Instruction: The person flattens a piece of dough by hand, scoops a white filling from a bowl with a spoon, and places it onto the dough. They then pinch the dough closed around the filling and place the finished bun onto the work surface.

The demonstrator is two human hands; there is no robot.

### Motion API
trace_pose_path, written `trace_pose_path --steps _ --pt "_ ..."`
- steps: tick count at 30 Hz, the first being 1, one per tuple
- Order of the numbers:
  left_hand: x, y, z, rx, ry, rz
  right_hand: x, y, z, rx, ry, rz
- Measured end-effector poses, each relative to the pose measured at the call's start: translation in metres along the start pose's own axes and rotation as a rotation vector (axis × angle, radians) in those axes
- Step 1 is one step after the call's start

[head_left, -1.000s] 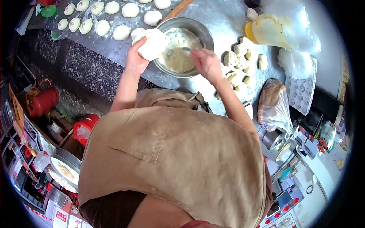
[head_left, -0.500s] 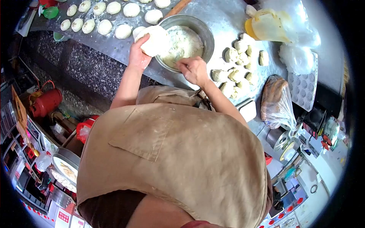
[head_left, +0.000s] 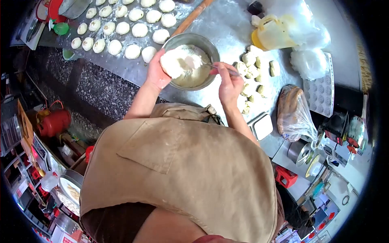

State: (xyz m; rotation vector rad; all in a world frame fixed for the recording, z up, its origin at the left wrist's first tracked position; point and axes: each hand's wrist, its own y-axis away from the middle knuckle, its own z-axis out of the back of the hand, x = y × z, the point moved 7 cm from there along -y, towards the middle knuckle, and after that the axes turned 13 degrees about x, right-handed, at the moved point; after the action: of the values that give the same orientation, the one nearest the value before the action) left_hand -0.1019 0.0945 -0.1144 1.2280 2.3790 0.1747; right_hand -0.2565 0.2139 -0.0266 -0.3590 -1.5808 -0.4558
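My left hand [head_left: 157,73] cups a flattened round of white dough [head_left: 167,68] at the left side of a metal bowl [head_left: 210,43]. Pale, powdery filling [head_left: 194,77] lies in the bowl, and some of it shows on the dough. Between the thumb and fingers of my right hand [head_left: 231,88] is a slim metal spoon [head_left: 233,72]. Its tip points left over the bowl, close to the dough round. Left of the bowl, rows of shaped dough buns [head_left: 135,15] sit on the floured metal table [head_left: 227,24].
A wooden rolling pin [head_left: 193,16] lies behind the bowl. Cut dough pieces [head_left: 252,71] cluster to its right, near a plastic jug [head_left: 277,34] of yellow liquid. A white-topped square device [head_left: 263,126] and a bagged brown item [head_left: 291,109] are at the near right.
My right hand has come up out of the bowl and to the right, with the spoon now visible. My left hand has tilted the dough round toward it. The whole view has shifted slightly.
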Motion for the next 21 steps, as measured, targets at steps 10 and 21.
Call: trace_pose_path --steps 10,21 --pt "0.016 -0.006 -0.044 -0.031 0.053 0.045 0.016 0.054 -0.046 0.138 1.075 0.898" --pt "0.008 -0.006 -0.026 0.127 0.048 0.102 0.005 0.023 0.007 0.126 0.876 0.436"
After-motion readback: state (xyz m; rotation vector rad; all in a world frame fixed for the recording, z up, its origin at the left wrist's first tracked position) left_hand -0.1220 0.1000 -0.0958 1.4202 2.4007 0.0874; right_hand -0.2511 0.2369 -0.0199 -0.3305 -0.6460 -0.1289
